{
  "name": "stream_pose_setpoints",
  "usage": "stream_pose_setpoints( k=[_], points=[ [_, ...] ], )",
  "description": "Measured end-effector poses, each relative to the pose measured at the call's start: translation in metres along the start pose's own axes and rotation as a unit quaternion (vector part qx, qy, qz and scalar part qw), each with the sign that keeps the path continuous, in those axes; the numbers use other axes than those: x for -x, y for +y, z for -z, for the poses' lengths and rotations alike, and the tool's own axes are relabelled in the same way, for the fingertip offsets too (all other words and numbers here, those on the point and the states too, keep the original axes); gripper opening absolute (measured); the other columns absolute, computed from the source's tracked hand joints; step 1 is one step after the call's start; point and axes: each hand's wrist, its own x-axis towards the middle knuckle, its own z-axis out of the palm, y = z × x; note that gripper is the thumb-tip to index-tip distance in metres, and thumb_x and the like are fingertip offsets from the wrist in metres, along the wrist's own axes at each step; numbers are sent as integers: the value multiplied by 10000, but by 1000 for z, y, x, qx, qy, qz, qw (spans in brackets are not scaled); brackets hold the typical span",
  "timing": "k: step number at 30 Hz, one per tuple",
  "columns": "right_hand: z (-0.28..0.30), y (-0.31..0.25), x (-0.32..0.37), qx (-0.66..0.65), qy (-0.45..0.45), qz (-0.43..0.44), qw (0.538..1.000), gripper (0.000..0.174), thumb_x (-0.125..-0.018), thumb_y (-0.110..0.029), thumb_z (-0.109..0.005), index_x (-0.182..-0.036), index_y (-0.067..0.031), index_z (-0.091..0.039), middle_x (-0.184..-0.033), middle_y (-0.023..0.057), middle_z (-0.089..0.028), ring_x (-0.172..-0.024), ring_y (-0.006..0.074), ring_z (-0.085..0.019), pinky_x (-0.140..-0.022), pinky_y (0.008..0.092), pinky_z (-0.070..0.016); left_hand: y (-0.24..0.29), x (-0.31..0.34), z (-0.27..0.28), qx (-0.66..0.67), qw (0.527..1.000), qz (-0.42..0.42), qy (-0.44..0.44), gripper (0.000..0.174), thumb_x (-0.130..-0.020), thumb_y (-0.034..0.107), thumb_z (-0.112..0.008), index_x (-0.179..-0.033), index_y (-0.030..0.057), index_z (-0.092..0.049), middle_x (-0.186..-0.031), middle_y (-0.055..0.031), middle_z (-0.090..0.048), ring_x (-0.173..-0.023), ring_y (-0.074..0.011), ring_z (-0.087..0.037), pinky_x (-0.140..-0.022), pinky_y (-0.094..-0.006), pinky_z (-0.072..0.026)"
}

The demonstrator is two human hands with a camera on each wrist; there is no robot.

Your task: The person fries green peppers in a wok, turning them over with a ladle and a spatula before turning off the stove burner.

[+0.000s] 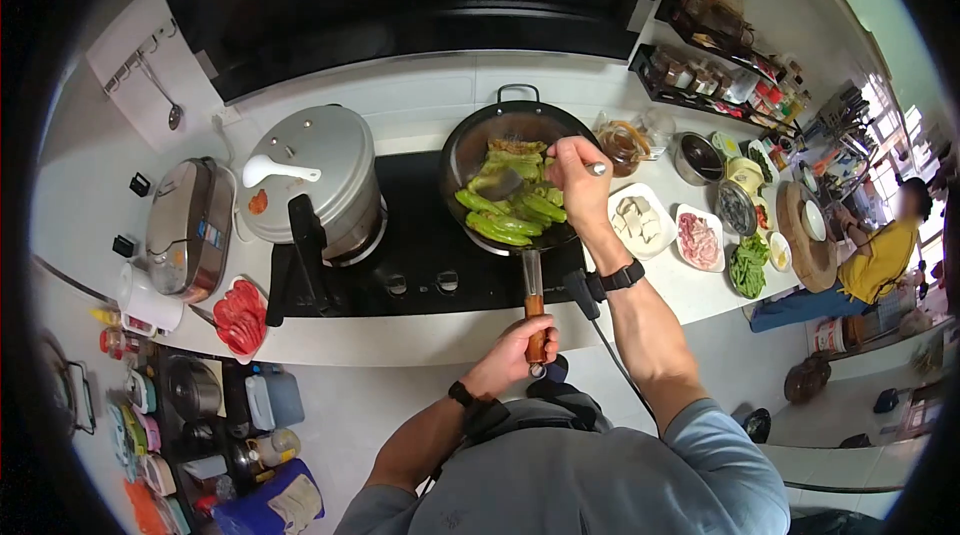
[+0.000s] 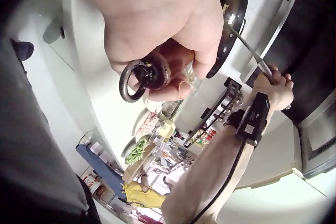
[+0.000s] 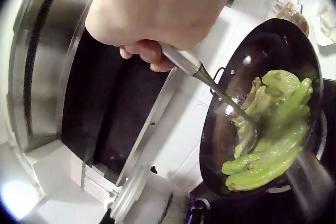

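My left hand (image 1: pixel 515 355) grips the wooden handle (image 1: pixel 535 310) of a dark wok (image 1: pixel 460 150) on the stove. In the left wrist view the fingers curl round the handle's end, where a metal ring (image 2: pixel 126 85) hangs. Long green peppers (image 1: pixel 510 210), glossy and partly wrinkled, fill the wok's near side. Above the wok's right rim, my right hand (image 1: pixel 580 180) holds a metal ladle (image 3: pixel 218 90) by its handle. The ladle's head sits among the peppers (image 3: pixel 273 134), partly hidden by them.
Left of the wok stands a big pressure cooker (image 1: pixel 315 135) with a white spoon (image 1: pixel 280 171) on its lid. Sliced red meat (image 1: pixel 240 320) lies at the counter's left. White dishes with pale slices (image 1: pixel 637 222) and raw meat (image 1: pixel 698 240) stand right. A person in yellow (image 1: pixel 880 260) is farther right.
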Motion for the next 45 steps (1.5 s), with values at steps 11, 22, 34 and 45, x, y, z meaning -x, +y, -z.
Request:
stream_pose_setpoints(
  k=[11, 22, 34, 45],
  points=[
    [0, 19, 18, -80, 60, 35, 994, 270, -1076, -189, -583, -909, 15, -640, -614, -8, -479, -535, 94, -427, -566, 284, -431, 7, -5, 2, 44, 999, -14, 6, 248, -1043, 349, -651, -1038, 103, -624, -902, -65, -662, -787, -210, -664, -717, -352, -556],
    [11, 27, 38, -102, 67, 34, 992, 285, -1088, -196, -578, -915, 24, -629, -618, -7, -472, -540, 96, -411, -574, 282, -435, 2, -8, 3, 32, 999, -24, 0, 224, -1036, 316, -665, -1019, 104, -594, -856, -33, -617, -712, -171, -595, -670, -317, -517],
    [28, 11, 23, -48, 144, 80, 985, 286, -1082, -234, -605, -987, 28, -669, -636, -31, -488, -546, 62, -399, -562, 260, -409, 2, -8, 3, 20, 999, -22, 12, 210, -1037, 303, -656, -1020, 108, -578, -853, -35, -616, -709, -164, -593, -651, -325, -505],
    [22, 27, -1, -3, 186, 43, 982, 275, -1072, -211, -612, -930, 14, -681, -637, -22, -511, -554, 73, -450, -526, 257, -382, 3, -8, 3, 23, 999, -27, -3, 194, -1042, 300, -648, -1017, 117, -590, -854, -33, -626, -713, -167, -605, -645, -331, -510]
  ],
)
